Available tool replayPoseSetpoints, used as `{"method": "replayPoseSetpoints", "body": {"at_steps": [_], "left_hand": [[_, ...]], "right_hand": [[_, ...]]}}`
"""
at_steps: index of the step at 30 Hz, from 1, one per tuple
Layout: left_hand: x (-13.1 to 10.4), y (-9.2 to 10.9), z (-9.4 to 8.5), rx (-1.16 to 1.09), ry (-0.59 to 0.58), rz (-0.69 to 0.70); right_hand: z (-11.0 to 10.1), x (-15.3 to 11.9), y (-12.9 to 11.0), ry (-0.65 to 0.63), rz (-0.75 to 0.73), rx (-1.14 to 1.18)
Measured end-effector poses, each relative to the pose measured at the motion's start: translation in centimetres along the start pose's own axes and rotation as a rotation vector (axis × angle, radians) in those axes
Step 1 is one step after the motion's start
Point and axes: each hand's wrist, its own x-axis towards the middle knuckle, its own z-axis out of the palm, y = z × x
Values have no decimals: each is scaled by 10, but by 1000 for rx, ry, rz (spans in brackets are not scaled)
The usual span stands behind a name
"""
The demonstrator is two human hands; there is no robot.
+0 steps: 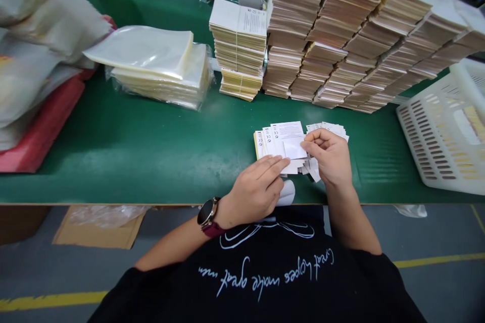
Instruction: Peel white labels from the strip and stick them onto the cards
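A fanned pile of white printed cards point(286, 130) lies near the bench's front edge. Over the top card is a small blank white slip point(295, 148), its right edge pinched between the thumb and forefinger of my right hand point(330, 155). My left hand point(258, 185) has its fingers stretched out, their tips at the lower left of the slip. Beneath that hand a curled piece of white paper point(287, 193) sticks out; whether the palm touches it is hidden. Small white printed papers point(329, 127) spread out behind and below my right hand.
Tall stacks of cards point(326, 25) stand at the back right, beside a banded stack point(238, 45). A white plastic basket point(435, 136) is at the right. Clear plastic bags point(151, 60) lie left of centre, with a red bag point(49, 126) at the far left.
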Motion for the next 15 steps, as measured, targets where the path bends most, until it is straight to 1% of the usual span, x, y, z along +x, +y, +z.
{"method": "replayPoseSetpoints", "body": {"at_steps": [4, 9, 10, 13, 14, 15], "left_hand": [[2, 0, -1, 12, -27, 0], [3, -1, 0, 29, -46, 6], [3, -1, 0, 32, -46, 2], [3, 0, 0, 25, -41, 2], [2, 0, 0, 10, -33, 9], [1, -1, -1, -10, -16, 17]], "right_hand": [[1, 1, -1, -19, -19, -95], [3, -1, 0, 28, -68, -446], [4, -1, 1, 26, -65, -480], [6, -2, 2, -5, -86, -428], [4, -2, 3, 21, -118, -394], [1, -3, 3, 76, -159, -366]]}}
